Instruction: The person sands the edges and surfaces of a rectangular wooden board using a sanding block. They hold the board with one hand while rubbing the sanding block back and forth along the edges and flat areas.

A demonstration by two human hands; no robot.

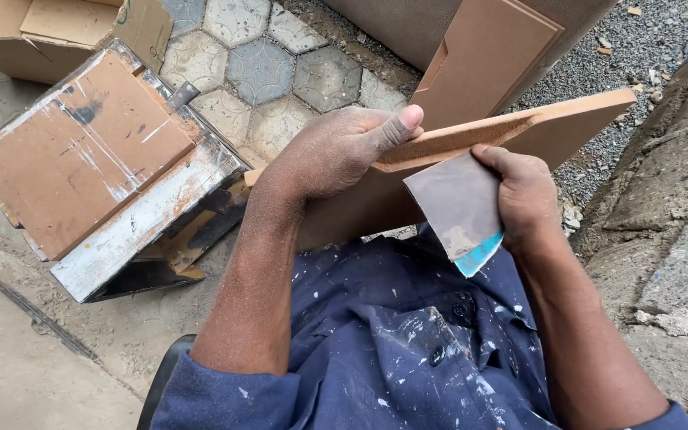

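Two hands busy | our left hand (332,151) closed around the brown board (519,127), held on edge over our lap | right hand (523,199) pinches folded sandpaper (459,203) against it | step: sanding, we judge | next: steady strokes.

- Left hand (332,155) and forearm are bare, coated in fine dust.
- Right hand (529,205) is bare too.
- Dark blue work garment (392,334), spattered with white paint flecks, sleeves pushed up.

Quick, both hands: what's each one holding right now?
Left hand: closed over the brown board, thumb along its edge.
Right hand: closed on a folded sheet of sandpaper, against the board.
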